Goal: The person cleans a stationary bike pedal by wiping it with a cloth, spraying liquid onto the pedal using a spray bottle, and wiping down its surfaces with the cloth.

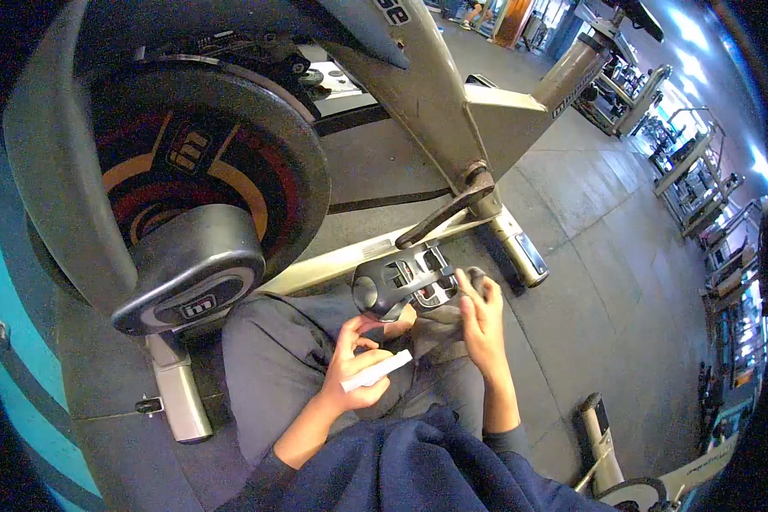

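Observation:
An exercise bike pedal [435, 288] with a toe cage [374, 290] hangs from the crank arm [446, 211] in front of my lap. A dark pedal strap [431, 280] crosses it towards my right hand. My left hand [358, 367] is closed around a small white strip-like piece [375, 372], with its fingertips just below the toe cage. Whether they touch the cage is hard to tell. My right hand [484, 328] is at the pedal's right side, its fingers closed at the dark strap end, partly hidden by them.
The bike's flywheel [286, 162] and its grey cover [200, 264] stand at the left, above a pale frame bar [324, 263]. Bike feet [520, 252] rest on dark floor tiles [606, 256]. Another machine's leg [600, 439] is at lower right. Gym machines [695, 175] line the far right.

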The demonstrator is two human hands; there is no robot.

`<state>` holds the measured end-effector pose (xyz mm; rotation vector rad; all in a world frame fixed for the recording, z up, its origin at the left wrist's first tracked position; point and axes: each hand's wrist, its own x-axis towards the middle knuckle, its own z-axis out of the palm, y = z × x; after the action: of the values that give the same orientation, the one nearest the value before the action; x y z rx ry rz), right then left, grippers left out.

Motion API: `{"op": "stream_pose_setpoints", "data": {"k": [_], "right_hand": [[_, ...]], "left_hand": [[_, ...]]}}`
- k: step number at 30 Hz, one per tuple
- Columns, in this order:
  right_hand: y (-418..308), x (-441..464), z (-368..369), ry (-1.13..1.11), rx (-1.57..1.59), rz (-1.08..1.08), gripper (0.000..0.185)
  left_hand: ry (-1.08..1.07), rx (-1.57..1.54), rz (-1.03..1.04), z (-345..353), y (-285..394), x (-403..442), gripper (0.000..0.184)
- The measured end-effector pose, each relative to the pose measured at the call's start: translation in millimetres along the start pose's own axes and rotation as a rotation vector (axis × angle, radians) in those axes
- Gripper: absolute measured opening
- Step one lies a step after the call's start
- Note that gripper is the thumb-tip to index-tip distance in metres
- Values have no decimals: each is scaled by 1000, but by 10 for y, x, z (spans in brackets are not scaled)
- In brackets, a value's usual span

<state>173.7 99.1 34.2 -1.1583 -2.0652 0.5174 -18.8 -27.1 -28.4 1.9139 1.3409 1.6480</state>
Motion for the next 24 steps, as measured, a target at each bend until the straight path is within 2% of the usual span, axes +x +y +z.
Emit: {"op": "stream_pose_setpoints", "data": {"k": [2,6,8,10,12,13,15,18,20,24], "right_hand": [[92,-66,-141,58,63,44,38],[-125,-7,-445,240,-406,-126,38],[-223,73,-530,311,-324,-71,38],[-213,169,-573,446,-235,-121,43],[-219,205,-602,459,36,53,39],[-206,226,-587,459,37,53,39],[-162,267,-549,432,379,98,34],[-236,327,-334,193,208,28,19],[-153,323,-100,-27,52,-248,16],[-228,325,33,-94,-110,-244,16]], "left_hand": [[39,-74,-128,42,-26,-58,32],[54,-109,-154,90,-56,-90,35],[76,-100,-113,75,-29,-71,38],[72,-105,-129,82,-74,-110,38],[69,-112,-147,71,-89,-120,38],[56,-120,-152,60,-77,-112,38],[42,-133,-159,64,-79,-113,38],[69,-139,-149,87,-86,-125,37],[52,-138,-134,68,-69,-107,36],[75,-100,-128,45,-50,-93,32]]}}
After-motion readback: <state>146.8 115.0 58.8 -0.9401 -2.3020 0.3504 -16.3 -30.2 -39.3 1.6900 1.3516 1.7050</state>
